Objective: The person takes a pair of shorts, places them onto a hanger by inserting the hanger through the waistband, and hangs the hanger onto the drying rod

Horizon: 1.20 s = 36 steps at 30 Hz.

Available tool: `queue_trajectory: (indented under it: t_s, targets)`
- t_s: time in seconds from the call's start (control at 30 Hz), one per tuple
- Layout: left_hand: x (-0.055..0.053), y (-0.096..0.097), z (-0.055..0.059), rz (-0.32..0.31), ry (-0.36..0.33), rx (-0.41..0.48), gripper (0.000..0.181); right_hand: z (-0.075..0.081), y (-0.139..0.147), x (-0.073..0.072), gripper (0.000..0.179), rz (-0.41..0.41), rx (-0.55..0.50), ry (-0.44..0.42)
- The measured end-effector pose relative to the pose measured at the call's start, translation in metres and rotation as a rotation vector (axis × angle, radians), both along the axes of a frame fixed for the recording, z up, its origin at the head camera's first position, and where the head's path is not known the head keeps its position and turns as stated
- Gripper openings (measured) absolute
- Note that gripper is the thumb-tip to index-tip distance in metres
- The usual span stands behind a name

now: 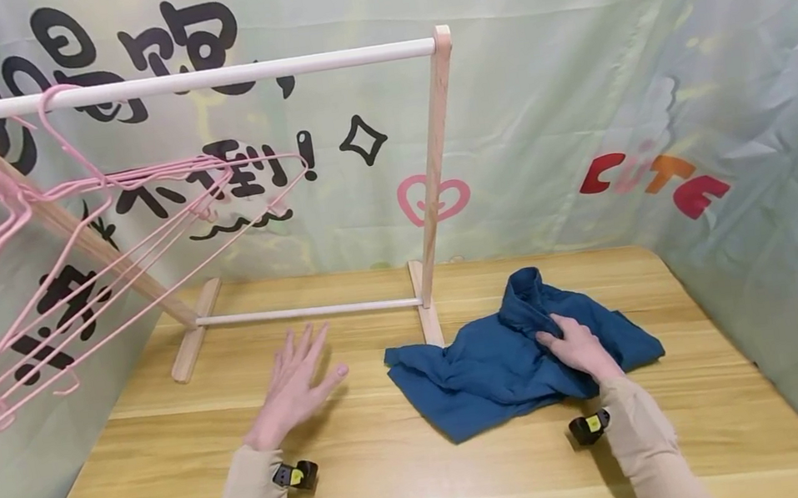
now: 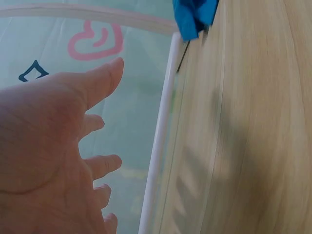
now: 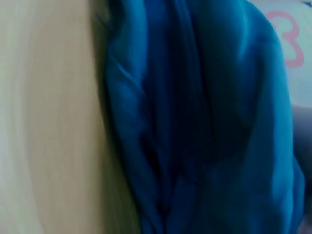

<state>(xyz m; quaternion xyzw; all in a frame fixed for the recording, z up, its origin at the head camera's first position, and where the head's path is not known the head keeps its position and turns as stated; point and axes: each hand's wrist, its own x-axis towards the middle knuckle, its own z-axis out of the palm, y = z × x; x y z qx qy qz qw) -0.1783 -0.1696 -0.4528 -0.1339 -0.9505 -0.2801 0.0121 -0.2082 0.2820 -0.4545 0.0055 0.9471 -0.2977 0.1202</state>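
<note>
One blue garment (image 1: 475,365) lies crumpled on the table (image 1: 401,493), gripped by the right hand (image 1: 580,347); taking hold seems the step, though the wrist view blurs. Next probably calls for the splayed, empty left hand (image 1: 296,387).

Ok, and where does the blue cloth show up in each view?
Head: right of centre, the blue cloth lies bunched on the tabletop, with the right hand on it.
Left wrist: top edge, right of centre, cut off by the frame.
Right wrist: large, from the middle rightward.
Shared landmark: the wooden tabletop.
</note>
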Motion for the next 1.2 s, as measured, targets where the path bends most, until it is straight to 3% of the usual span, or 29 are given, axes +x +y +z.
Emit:
queue_trajectory:
  t_s: [0.23, 0.47, 0.7, 0.9, 1.03, 1.2]
  targets:
    - [0.002, 0.01, 0.003, -0.059, 0.0, 0.027, 0.076, 0.005, -0.035, 0.008, 0.075, 0.026, -0.212, -0.089]
    - [0.007, 0.024, 0.008, -0.139, -0.032, 0.06, 0.071, 0.003, -0.066, 0.017, 0.067, 0.033, -0.508, -0.17]
    - [0.015, 0.046, 0.012, -0.218, 0.005, 0.08, 0.062, -0.004, -0.08, 0.022, 0.055, 0.092, -0.778, -0.27]
    - [0.025, 0.074, 0.011, -0.279, 0.008, 0.069, 0.058, -0.012, -0.08, 0.023, 0.06, 0.134, -0.877, -0.36]
    - [0.029, 0.098, 0.007, -0.303, 0.0, 0.047, 0.063, -0.017, -0.078, 0.025, 0.06, 0.164, -0.862, -0.307]
    - [0.032, 0.124, 0.002, -0.335, 0.026, 0.011, 0.07, -0.025, -0.075, 0.027, 0.053, 0.187, -0.809, -0.135]
